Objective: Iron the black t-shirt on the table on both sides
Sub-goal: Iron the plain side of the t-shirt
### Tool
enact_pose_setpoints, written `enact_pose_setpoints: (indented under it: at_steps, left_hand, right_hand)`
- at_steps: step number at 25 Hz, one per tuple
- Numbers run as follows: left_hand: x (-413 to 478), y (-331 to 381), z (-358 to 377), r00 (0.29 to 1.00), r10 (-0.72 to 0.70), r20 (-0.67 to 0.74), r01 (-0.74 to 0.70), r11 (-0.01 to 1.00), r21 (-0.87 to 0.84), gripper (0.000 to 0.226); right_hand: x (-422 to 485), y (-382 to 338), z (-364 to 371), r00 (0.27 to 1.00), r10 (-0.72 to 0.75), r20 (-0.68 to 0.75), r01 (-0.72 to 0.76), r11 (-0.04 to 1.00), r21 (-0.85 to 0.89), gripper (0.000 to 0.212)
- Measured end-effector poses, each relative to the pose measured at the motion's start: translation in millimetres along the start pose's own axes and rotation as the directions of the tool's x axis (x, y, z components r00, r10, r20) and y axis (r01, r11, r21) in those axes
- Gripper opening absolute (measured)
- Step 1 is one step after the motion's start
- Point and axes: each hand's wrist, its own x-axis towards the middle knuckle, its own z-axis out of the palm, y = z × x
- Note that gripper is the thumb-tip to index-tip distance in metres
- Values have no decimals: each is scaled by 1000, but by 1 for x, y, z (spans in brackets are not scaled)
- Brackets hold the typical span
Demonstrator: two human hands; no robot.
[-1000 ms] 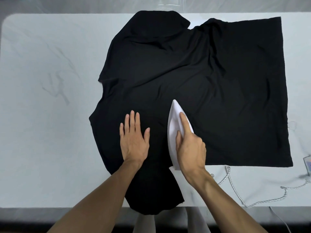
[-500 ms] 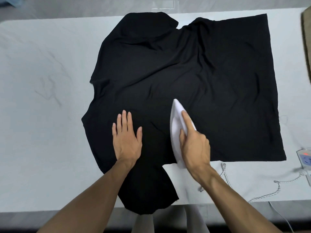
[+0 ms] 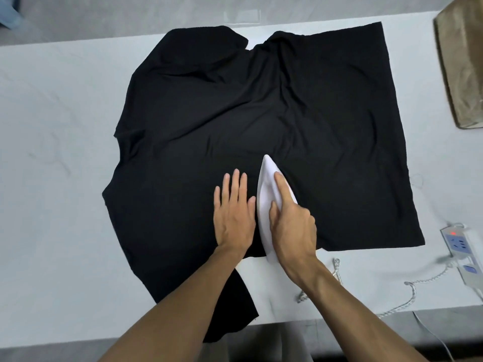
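The right hand [image 3: 292,226] grips the handle of the white iron [image 3: 266,184], forefinger laid straight along its top and the other fingers curled round it. The left hand [image 3: 234,215] lies flat on the cloth just beside the iron's left flank, fingers straight and together, thumb almost touching the casing. It holds nothing and seems to be pinning the fabric.

The iron's long axis runs from the near edge of the bench toward the far edge. Its nose points away from the person and its heel sits at the near border of the black t-shirt [image 3: 261,113]. The rumpled cloth lies ahead of the nose and off to the right, with folds fanning toward the far edge, so the next stroke likely goes forward along that axis. The right hand is the one placed for it. The left hand will probably have to slide along to keep the cloth taut.

The t-shirt is spread over the middle of the pale bench [image 3: 52,126], its straight hem toward the right edge. A flap, apparently a sleeve, hangs over the near edge. A braided cord [image 3: 415,283] trails along the near right part of the bench to a power strip [image 3: 456,241] with a red light. A brown object [image 3: 462,61], perhaps a box or bag, stands at the far right corner.
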Motion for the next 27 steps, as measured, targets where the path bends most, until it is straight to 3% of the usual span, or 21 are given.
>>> enact_pose_setpoints:
  at_steps: [4,11,17,22,27]
  left_hand:
    - [0,-4,10,999,-21,25,18,993,114,57]
    - [1,0,8,998,-33,47,24,984,175,66]
    - [2,3,7,998,-37,49,27,980,195,70]
    - [2,7,6,998,-35,57,22,977,213,71]
    - [1,17,3,1000,-27,15,23,975,222,65]
  right_hand:
    - [6,13,-7,999,-31,-14,30,996,-79,65]
    - [12,42,-32,995,25,-92,-24,1000,10,61]
    - [15,50,-34,998,-30,-54,28,999,-38,63]
    - [24,89,-60,988,65,-141,-61,998,33,59]
    - [25,100,-65,990,50,-133,-48,999,21,58]
